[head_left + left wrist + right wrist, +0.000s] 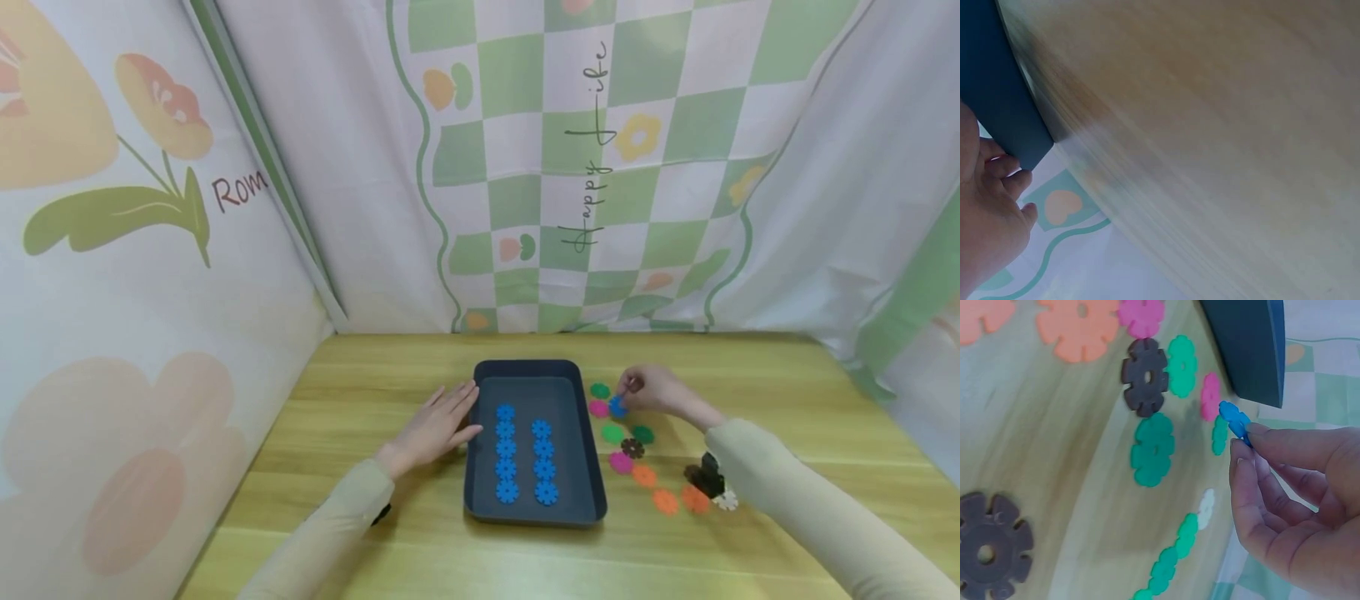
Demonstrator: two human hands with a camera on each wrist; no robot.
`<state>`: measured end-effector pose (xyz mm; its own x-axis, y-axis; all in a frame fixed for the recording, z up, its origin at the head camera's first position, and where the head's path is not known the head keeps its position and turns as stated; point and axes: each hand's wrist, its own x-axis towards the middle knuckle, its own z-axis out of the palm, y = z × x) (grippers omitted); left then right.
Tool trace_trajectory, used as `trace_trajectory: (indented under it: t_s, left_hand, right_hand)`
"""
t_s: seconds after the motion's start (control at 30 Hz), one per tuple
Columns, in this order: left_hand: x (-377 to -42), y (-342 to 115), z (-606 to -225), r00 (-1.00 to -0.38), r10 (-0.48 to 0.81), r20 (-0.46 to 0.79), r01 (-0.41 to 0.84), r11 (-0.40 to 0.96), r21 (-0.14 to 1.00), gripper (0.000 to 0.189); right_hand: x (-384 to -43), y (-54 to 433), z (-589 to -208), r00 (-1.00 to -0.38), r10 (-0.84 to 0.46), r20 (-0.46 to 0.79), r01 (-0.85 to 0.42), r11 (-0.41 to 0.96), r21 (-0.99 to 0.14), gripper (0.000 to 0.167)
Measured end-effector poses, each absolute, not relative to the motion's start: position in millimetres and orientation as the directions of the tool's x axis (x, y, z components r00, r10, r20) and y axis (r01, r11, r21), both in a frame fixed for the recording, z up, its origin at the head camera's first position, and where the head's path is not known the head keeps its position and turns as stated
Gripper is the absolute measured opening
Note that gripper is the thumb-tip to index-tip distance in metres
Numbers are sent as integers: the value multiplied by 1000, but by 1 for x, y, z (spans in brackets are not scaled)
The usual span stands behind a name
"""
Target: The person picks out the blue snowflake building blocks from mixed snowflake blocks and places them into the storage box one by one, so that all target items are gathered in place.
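Note:
Between thumb and fingertips my right hand (pixel 654 389) pinches a blue snowflake disc (pixel 1235 420), held just right of the dark grey tray (pixel 592 450). My left hand (pixel 438 425) rests against the tray's left wall, its fingers fairly straight along the rim; the left wrist view shows the fingertips (pixel 1017 181) at the tray's side. Inside the tray lie two columns of blue snowflake discs, a longer left column (pixel 506 448) and a shorter right column (pixel 544 469).
Loose snowflake discs lie right of the tray: a pink disc (pixel 621 462), a brown disc (pixel 632 448), an orange disc (pixel 665 501), several green ones and a white disc (pixel 726 499). Some are under the right forearm. A patterned curtain (pixel 570 167) hangs behind the wooden table (pixel 375 375).

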<state>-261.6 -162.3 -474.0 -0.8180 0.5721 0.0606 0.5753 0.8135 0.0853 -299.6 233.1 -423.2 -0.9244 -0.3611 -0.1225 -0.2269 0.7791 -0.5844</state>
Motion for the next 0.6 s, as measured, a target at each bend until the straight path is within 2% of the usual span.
trace_trajectory:
  t_s: [0.27,0.6]
  left_hand:
    - [-260,-163,-474,-818,572,64,575,814,83,71]
    - [-260,-163,-474,-821,568,58,571,817,84,72]
  right_hand:
    - [-302,223,-414,-932,-356,-67,-241,749,-617,14]
    - [-307,201,-400,-934,-356,-14,-281,761,-585,12]
